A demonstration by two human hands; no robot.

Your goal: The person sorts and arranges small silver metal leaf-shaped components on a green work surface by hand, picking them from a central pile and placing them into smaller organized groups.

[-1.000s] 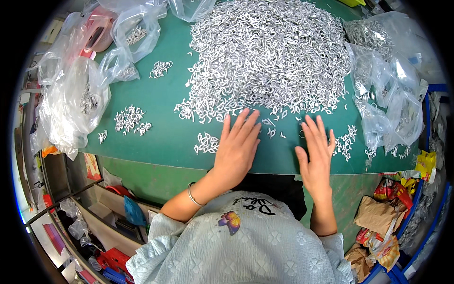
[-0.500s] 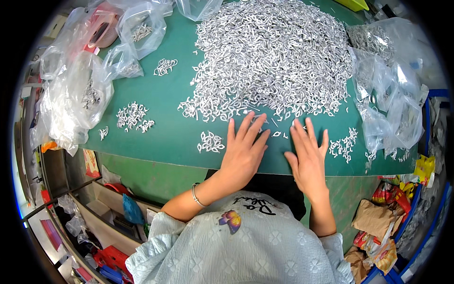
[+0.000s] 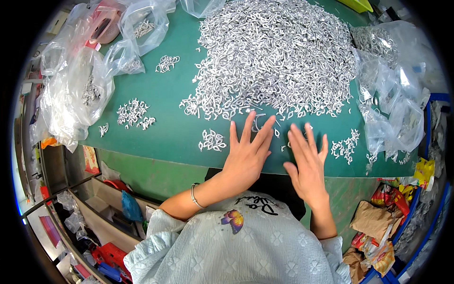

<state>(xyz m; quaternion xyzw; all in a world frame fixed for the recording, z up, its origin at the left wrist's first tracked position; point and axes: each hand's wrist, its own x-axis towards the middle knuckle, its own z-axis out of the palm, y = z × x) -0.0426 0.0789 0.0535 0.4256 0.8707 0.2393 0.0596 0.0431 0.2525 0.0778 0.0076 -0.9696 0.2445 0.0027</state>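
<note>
A broad heap of small silvery metal pieces (image 3: 279,57) covers the middle of the green tabletop (image 3: 175,113). At its near edge my left hand (image 3: 248,154) rests with fingers spread over a few loose pieces. My right hand (image 3: 306,158) lies beside it, fingers extended, with nothing visibly gripped. Between the two hands sits a small leaf-shaped piece (image 3: 277,133). Left of my left hand is a small cluster of looped pieces (image 3: 212,140). A cluster of curved pieces (image 3: 346,146) lies to the right of my right hand. What lies under the fingertips is partly hidden.
Clear plastic bags (image 3: 75,99) holding metal pieces crowd the left end, near a pink basket (image 3: 108,28). More bags (image 3: 399,109) line the right end. Sorted clusters (image 3: 135,113) lie on the left. Below stand an open drawer (image 3: 104,208) and a brown paper bag (image 3: 373,220).
The fingers of my left hand have spread wider. The leaf-shaped piece between my hands has turned more upright. My right hand has shifted only slightly.
</note>
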